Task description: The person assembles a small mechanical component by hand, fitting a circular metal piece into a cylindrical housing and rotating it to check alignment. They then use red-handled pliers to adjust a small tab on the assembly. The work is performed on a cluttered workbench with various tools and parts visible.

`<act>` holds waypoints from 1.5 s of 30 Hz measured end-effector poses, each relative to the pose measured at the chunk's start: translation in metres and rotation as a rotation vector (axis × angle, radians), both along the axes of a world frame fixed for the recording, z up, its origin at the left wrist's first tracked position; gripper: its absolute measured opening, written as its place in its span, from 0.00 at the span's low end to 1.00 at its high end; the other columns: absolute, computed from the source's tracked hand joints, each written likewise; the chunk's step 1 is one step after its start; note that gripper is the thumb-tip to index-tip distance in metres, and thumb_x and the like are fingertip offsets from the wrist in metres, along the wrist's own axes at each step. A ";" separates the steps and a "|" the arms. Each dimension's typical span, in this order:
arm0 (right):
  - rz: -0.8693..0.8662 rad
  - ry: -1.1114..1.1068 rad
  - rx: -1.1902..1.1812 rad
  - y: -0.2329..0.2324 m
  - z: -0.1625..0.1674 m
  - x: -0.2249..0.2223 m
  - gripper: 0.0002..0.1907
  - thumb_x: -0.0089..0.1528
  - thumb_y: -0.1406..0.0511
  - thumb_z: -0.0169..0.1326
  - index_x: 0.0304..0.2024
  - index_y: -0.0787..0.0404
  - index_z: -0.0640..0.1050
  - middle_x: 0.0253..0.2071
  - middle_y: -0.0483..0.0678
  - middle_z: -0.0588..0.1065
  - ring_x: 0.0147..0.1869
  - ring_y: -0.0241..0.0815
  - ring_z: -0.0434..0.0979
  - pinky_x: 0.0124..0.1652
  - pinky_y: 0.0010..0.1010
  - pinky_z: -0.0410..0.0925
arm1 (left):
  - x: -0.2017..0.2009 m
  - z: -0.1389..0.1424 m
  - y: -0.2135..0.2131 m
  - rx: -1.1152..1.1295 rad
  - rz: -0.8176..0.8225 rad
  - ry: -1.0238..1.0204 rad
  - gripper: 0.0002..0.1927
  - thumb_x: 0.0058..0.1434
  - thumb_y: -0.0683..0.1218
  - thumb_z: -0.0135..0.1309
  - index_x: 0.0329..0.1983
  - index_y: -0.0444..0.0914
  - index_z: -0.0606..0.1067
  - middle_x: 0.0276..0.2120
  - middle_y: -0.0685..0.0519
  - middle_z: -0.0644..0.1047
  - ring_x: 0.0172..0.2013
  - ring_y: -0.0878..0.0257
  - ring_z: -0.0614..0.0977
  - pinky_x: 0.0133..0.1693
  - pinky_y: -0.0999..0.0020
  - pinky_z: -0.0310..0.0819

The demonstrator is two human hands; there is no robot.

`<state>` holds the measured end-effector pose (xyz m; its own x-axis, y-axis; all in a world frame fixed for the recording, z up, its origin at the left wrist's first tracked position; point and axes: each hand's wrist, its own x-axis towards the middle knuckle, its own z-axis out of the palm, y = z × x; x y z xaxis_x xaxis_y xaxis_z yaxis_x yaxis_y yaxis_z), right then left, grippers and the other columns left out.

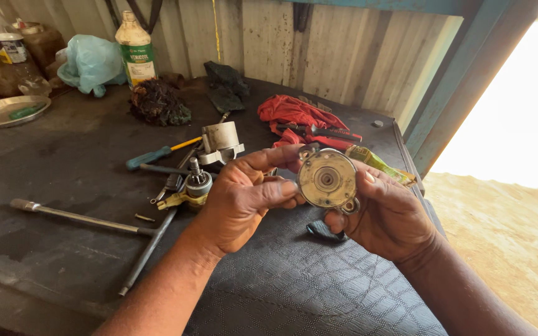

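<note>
From my remote station I find the lighting strongly uneven. Daylight enters from the open doorway (518, 106) at upper right, which is blown out to near white (no detail recoverable there). The sandy ground (499, 242) below it is bright and washed. The dark workbench (45, 242) sits in shade, evenly lit, with only soft shadows under the tools. The round metal part (327, 179) catches a mild sheen, no hard glare. The left hand (241, 199) and right hand (387, 218) are sharp and adequately exposed. I note slight softness on the bottles (135, 46) at the far left, and wide-angle stretching along the frame edges.
</note>
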<state>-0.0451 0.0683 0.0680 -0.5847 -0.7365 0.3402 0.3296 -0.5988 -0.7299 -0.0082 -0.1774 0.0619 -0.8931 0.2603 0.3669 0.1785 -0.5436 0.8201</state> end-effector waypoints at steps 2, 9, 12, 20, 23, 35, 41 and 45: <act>-0.026 0.035 -0.021 0.005 -0.002 -0.004 0.31 0.71 0.62 0.55 0.71 0.73 0.65 0.61 0.61 0.72 0.59 0.50 0.77 0.52 0.41 0.73 | 0.000 0.000 -0.002 0.012 0.026 0.025 0.25 0.61 0.38 0.58 0.64 0.33 0.74 0.49 0.48 0.78 0.41 0.61 0.83 0.45 0.69 0.78; -0.668 0.062 -0.147 0.050 0.000 -0.035 0.19 0.73 0.59 0.49 0.62 0.61 0.72 0.62 0.50 0.74 0.65 0.46 0.72 0.61 0.39 0.67 | -0.002 -0.004 0.005 -0.548 0.518 0.491 0.40 0.58 0.42 0.60 0.74 0.34 0.60 0.66 0.46 0.70 0.67 0.56 0.72 0.69 0.64 0.63; -0.801 -0.004 -0.057 0.052 -0.019 -0.058 0.15 0.72 0.60 0.48 0.58 0.61 0.72 0.54 0.50 0.75 0.56 0.50 0.76 0.56 0.41 0.71 | -0.002 -0.009 0.012 -0.835 0.604 0.667 0.49 0.54 0.46 0.67 0.76 0.33 0.55 0.71 0.41 0.66 0.73 0.50 0.66 0.71 0.60 0.57; -1.062 0.046 0.382 0.037 -0.050 -0.088 0.18 0.65 0.65 0.54 0.57 0.60 0.76 0.43 0.49 0.80 0.38 0.37 0.80 0.38 0.27 0.74 | -0.022 -0.016 0.038 -1.001 0.646 0.592 0.61 0.48 0.54 0.73 0.76 0.31 0.49 0.74 0.36 0.59 0.75 0.46 0.58 0.72 0.58 0.52; -1.062 0.185 0.379 0.033 -0.050 -0.087 0.17 0.65 0.66 0.56 0.56 0.64 0.77 0.44 0.48 0.81 0.41 0.35 0.81 0.41 0.26 0.74 | -0.043 -0.014 0.050 -1.069 0.608 0.534 0.64 0.45 0.54 0.77 0.74 0.31 0.48 0.71 0.32 0.59 0.71 0.44 0.61 0.68 0.57 0.55; -0.951 0.235 0.381 0.032 -0.047 -0.087 0.20 0.63 0.69 0.57 0.58 0.65 0.74 0.50 0.50 0.80 0.46 0.38 0.80 0.46 0.29 0.74 | -0.074 -0.033 0.051 -0.810 0.500 0.501 0.40 0.46 0.44 0.73 0.62 0.37 0.69 0.55 0.49 0.78 0.57 0.59 0.80 0.60 0.64 0.73; -0.942 0.216 0.405 0.029 -0.038 -0.079 0.20 0.62 0.71 0.55 0.57 0.66 0.73 0.50 0.50 0.79 0.48 0.39 0.81 0.49 0.31 0.74 | -0.079 -0.038 0.044 -0.732 0.405 0.478 0.38 0.46 0.40 0.73 0.60 0.38 0.68 0.54 0.52 0.76 0.56 0.62 0.78 0.60 0.65 0.73; -0.953 0.204 0.393 0.027 -0.033 -0.076 0.21 0.61 0.72 0.54 0.57 0.67 0.73 0.50 0.51 0.79 0.48 0.40 0.81 0.50 0.32 0.75 | -0.080 -0.043 0.045 -0.636 0.242 0.319 0.40 0.47 0.39 0.71 0.63 0.40 0.66 0.53 0.54 0.76 0.56 0.65 0.77 0.61 0.67 0.73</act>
